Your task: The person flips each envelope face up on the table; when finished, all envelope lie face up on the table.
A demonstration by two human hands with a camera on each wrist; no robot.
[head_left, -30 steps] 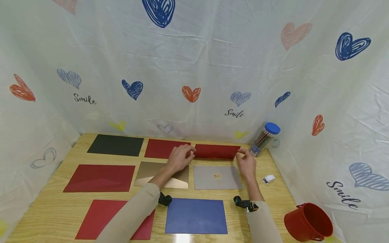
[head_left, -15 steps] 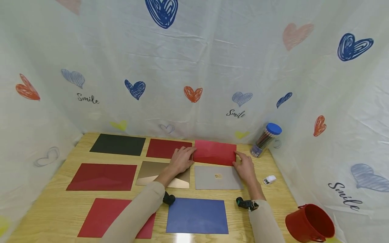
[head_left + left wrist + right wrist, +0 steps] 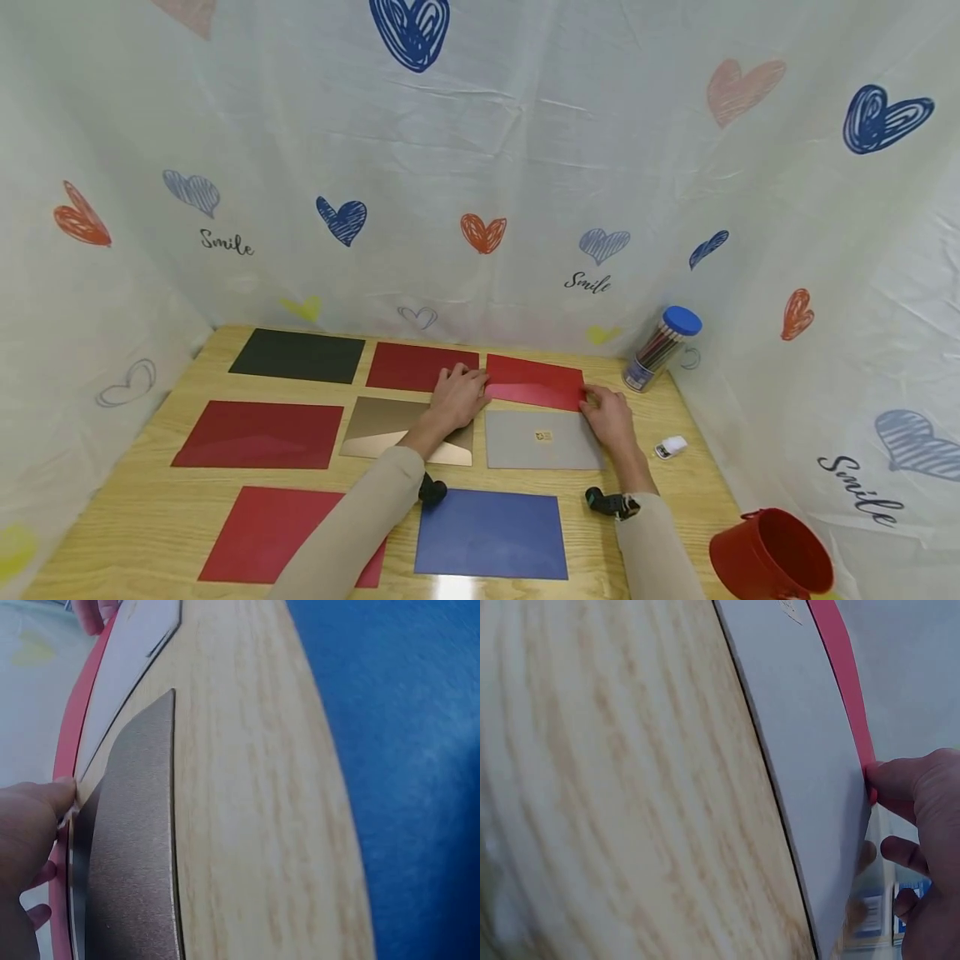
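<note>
At the back right of the table, a glossy red sheet lies between both hands, just behind a grey sheet with a small gold label. My left hand pinches its left edge near the front corner, its other fingers over the neighbouring dark red sheet. In the right wrist view, the thumb and a finger of my right hand pinch the red sheet's right front corner. The left wrist view shows my left thumb on the edge; the fingertips behind it are partly hidden.
A black sheet, a gold sheet, a blue sheet and more red sheets lie in rows. To the right stand a blue-lidded jar of pencils, a small white bottle and a red bucket.
The red sheet, curled up between both hands a second ago, has come down flatter onto the table. Both hands have stayed at its two ends, the right hand shifting slightly.
</note>
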